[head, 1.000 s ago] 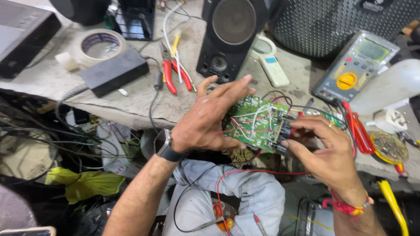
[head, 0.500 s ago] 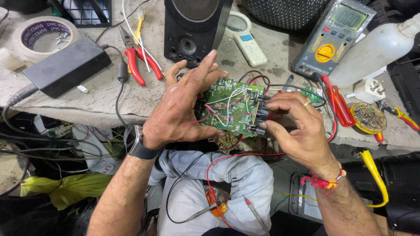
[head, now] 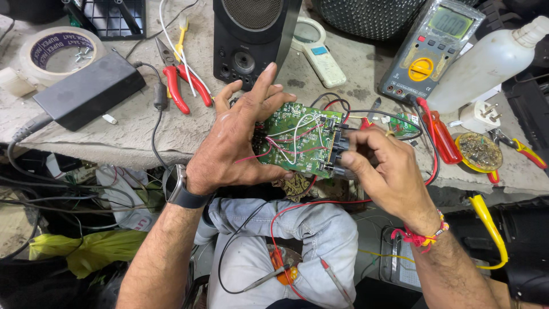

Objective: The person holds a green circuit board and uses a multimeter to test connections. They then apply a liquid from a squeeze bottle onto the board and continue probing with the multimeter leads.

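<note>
Both hands have drawn the board [head: 297,140] nearer the bench's front edge; left hand [head: 231,143] still cradles it, right hand [head: 386,166] now pinches its black connectors [head: 337,154]

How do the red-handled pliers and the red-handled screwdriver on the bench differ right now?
The red-handled pliers lie left of the black speaker, jaws pointing away from the person; the red-handled screwdriver lies on the right, below the multimeter. The pliers have two opaque handles spread apart; the screwdriver has one translucent handle. Both rest untouched on the bench: the left hand and right hand hold the green circuit board.
</note>
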